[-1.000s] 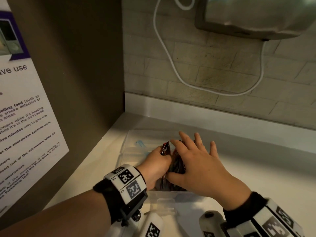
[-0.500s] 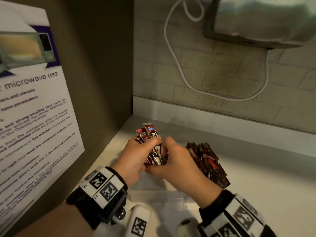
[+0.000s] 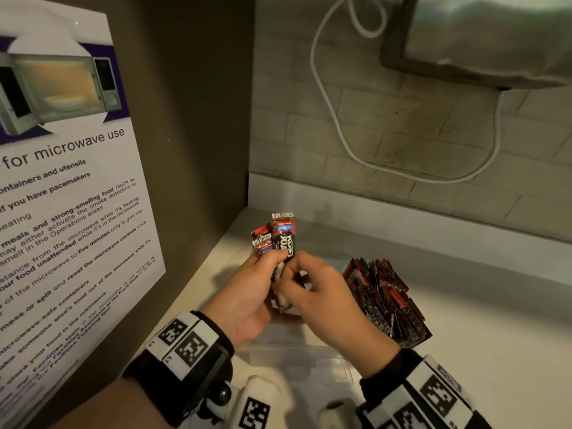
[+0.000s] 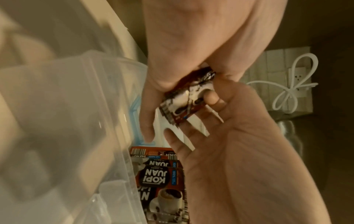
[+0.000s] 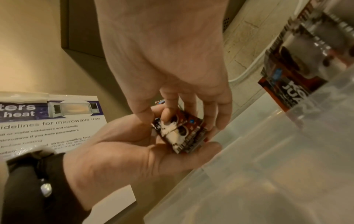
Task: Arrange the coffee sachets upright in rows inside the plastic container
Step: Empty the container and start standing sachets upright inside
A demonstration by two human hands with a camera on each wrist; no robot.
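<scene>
Left hand [image 3: 247, 301] grips a small bunch of red-black coffee sachets [image 3: 280, 239] above the clear plastic container [image 3: 297, 354]; right hand [image 3: 325, 301] pinches their lower ends. More sachets stand inside, right.

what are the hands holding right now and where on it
Left hand grips a bunch of coffee sachets around their lower half; right hand pinches their bottom ends.

A pale countertop [image 3: 483, 351] meets a light upstand below a wall of grey-beige brick tiles [image 3: 402, 125], where a white cable [image 3: 328, 97] loops beneath what looks like a wall-mounted metal appliance [image 3: 483, 35], while a microwave-use poster [image 3: 62, 181] covers the dark left side panel [image 3: 192, 119].
</scene>
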